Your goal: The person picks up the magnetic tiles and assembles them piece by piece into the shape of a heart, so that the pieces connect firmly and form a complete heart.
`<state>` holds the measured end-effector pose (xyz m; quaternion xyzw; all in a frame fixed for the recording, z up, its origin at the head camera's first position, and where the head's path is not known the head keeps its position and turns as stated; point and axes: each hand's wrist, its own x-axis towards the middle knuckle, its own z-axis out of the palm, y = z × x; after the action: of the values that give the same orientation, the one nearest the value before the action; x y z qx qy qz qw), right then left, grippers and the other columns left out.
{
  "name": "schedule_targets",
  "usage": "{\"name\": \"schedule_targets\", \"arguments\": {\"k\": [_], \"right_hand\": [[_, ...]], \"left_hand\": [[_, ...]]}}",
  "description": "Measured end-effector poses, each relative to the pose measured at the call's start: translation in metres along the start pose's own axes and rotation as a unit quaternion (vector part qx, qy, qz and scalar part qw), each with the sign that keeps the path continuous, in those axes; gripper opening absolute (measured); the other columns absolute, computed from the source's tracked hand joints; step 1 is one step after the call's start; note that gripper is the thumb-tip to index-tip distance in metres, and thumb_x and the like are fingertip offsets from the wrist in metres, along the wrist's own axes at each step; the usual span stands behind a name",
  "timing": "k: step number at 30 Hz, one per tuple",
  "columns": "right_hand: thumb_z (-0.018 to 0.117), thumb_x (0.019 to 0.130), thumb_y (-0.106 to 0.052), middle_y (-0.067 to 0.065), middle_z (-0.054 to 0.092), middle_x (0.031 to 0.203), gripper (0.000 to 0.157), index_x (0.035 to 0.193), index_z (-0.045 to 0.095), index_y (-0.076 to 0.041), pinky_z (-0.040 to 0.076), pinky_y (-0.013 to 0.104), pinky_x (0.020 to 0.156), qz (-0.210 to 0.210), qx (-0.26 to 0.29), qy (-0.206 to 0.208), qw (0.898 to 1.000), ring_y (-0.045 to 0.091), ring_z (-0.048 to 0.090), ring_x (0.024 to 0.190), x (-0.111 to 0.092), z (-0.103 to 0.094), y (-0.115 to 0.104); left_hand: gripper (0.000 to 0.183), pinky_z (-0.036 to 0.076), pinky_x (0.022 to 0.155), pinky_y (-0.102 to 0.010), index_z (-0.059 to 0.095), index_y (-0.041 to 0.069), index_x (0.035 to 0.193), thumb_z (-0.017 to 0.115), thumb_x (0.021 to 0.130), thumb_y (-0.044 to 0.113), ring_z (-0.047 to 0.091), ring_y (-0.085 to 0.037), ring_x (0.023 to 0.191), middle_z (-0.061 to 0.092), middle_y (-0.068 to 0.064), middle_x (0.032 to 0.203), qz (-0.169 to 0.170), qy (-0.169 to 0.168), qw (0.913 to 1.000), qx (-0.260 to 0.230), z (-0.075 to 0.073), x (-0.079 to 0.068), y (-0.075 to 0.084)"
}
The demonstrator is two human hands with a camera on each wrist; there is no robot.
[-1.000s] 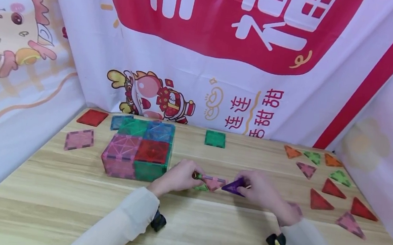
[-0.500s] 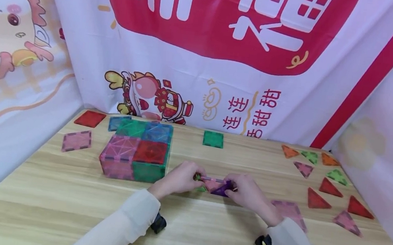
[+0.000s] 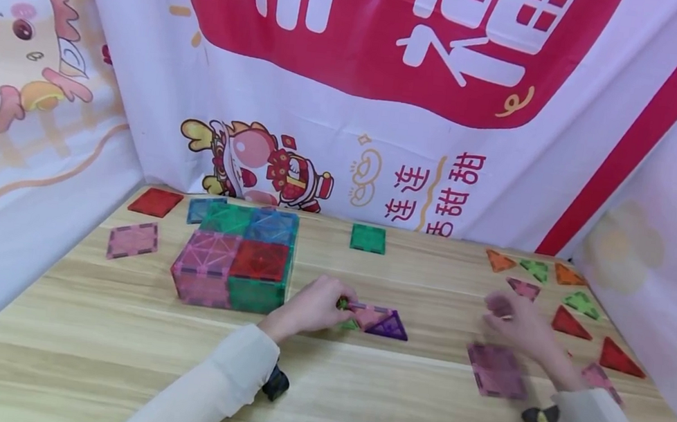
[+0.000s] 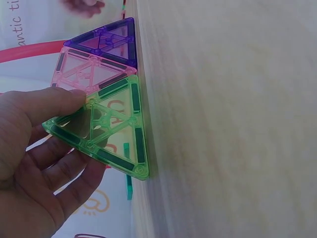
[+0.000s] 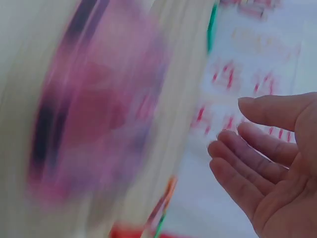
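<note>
My left hand (image 3: 315, 304) pinches a green triangular magnetic tile (image 4: 116, 121) between thumb and fingers. Joined edge to edge with it in an upright row are a pink triangular tile (image 4: 81, 69), point down, and a purple triangular tile (image 3: 389, 326) at the right end. The row stands on the wooden table, partly hidden behind the left hand in the head view. My right hand (image 3: 520, 326) is over the table farther right, fingers loosely bent and holding nothing. Just below it lies a pink square tile (image 3: 495, 373), blurred in the right wrist view.
Left of the left hand stands a block (image 3: 204, 288) built of coloured square tiles. A green square (image 3: 368, 239) lies at the back, and a red tile (image 3: 155, 203) and a pink tile (image 3: 133, 241) lie far left. Several loose triangles, including a red one (image 3: 623, 357), are at right.
My right hand brought the purple triangle left to the pink one, let go of it, and moved away right, past the pink square. The left hand keeps its place on the green triangle.
</note>
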<state>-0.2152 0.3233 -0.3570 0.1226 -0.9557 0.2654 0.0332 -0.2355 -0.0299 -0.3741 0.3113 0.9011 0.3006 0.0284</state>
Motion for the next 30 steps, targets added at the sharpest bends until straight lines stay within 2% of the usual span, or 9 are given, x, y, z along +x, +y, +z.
{"name": "schedule_targets", "arguments": {"k": [2,4,7,12,16,19,23,27,30], "right_hand": [[0.067,0.085,-0.011,0.028,0.063,0.102,0.035,0.111,0.057,0.011,0.052,0.050,0.078,0.048,-0.027,-0.001,0.998,0.039,0.062,0.093,-0.005,-0.010,0.020],[0.067,0.086,-0.018,0.031,0.061,0.108,0.044,0.117,0.054,0.010,0.052,0.051,0.078,0.102,-0.050,-0.016,0.993,0.041,0.059,0.097,-0.011,-0.018,0.038],[0.067,0.086,-0.025,0.035,0.055,0.116,0.057,0.124,0.048,0.012,0.052,0.052,0.079,0.157,-0.061,-0.047,0.985,0.042,0.055,0.099,-0.020,-0.027,0.060],[0.070,0.084,-0.038,0.038,0.050,0.121,0.077,0.131,0.039,0.015,0.050,0.054,0.080,0.181,-0.072,-0.089,0.977,0.043,0.052,0.099,-0.027,-0.036,0.080],[0.072,0.082,-0.041,0.035,0.053,0.116,0.080,0.131,0.041,0.013,0.050,0.051,0.076,0.186,-0.082,-0.105,0.973,0.040,0.052,0.096,-0.030,-0.035,0.085],[0.073,0.081,-0.040,0.032,0.055,0.113,0.077,0.130,0.044,0.012,0.050,0.050,0.076,0.180,-0.088,-0.098,0.975,0.038,0.053,0.094,-0.030,-0.035,0.086],[0.073,0.080,-0.044,0.033,0.054,0.115,0.083,0.132,0.042,0.012,0.050,0.052,0.077,0.183,-0.090,-0.099,0.974,0.039,0.053,0.095,-0.031,-0.035,0.086],[0.075,0.076,-0.047,0.035,0.052,0.118,0.090,0.133,0.040,0.013,0.049,0.055,0.079,0.184,-0.092,-0.105,0.973,0.041,0.052,0.098,-0.035,-0.036,0.086],[0.077,0.076,-0.043,0.036,0.051,0.120,0.089,0.133,0.040,0.014,0.048,0.056,0.081,0.181,-0.087,-0.102,0.974,0.042,0.052,0.100,-0.035,-0.035,0.085]], "left_hand": [[0.005,0.047,0.065,-0.022,0.074,0.012,0.087,0.072,0.084,0.015,0.053,-0.007,0.068,0.070,0.002,0.085,-0.004,-0.002,1.0000,-0.001,0.000,0.001,0.001],[0.005,0.047,0.065,-0.022,0.074,0.013,0.087,0.072,0.084,0.016,0.053,-0.007,0.068,0.070,0.002,0.084,-0.008,-0.005,0.9999,-0.004,0.001,0.001,0.001],[0.006,0.047,0.064,-0.022,0.074,0.012,0.088,0.072,0.084,0.016,0.053,-0.007,0.067,0.070,0.002,0.084,-0.010,-0.010,0.9999,-0.008,0.002,0.002,0.002],[0.005,0.047,0.064,-0.023,0.075,0.012,0.088,0.072,0.084,0.015,0.054,-0.007,0.068,0.071,0.002,0.084,-0.007,-0.006,1.0000,0.001,0.000,0.005,0.001],[0.005,0.047,0.062,-0.023,0.074,0.012,0.088,0.071,0.084,0.014,0.053,-0.007,0.067,0.071,0.001,0.084,-0.013,0.001,0.9999,0.007,-0.001,0.012,0.001],[0.006,0.047,0.063,-0.024,0.074,0.012,0.090,0.071,0.084,0.013,0.054,-0.009,0.069,0.070,0.000,0.086,-0.024,0.018,0.9995,0.014,-0.001,0.023,0.000],[0.008,0.049,0.070,-0.028,0.074,0.012,0.091,0.071,0.085,0.016,0.057,-0.011,0.077,0.071,-0.001,0.092,-0.045,0.048,0.9976,0.021,-0.001,0.042,-0.004],[0.010,0.048,0.068,-0.028,0.074,0.012,0.092,0.071,0.086,0.020,0.057,-0.013,0.077,0.070,-0.001,0.090,-0.064,0.072,0.9952,0.018,-0.003,0.060,-0.014],[0.011,0.049,0.068,-0.028,0.074,0.012,0.092,0.071,0.086,0.020,0.058,-0.014,0.078,0.070,-0.002,0.091,-0.082,0.089,0.9925,0.017,-0.003,0.070,-0.024]]}}
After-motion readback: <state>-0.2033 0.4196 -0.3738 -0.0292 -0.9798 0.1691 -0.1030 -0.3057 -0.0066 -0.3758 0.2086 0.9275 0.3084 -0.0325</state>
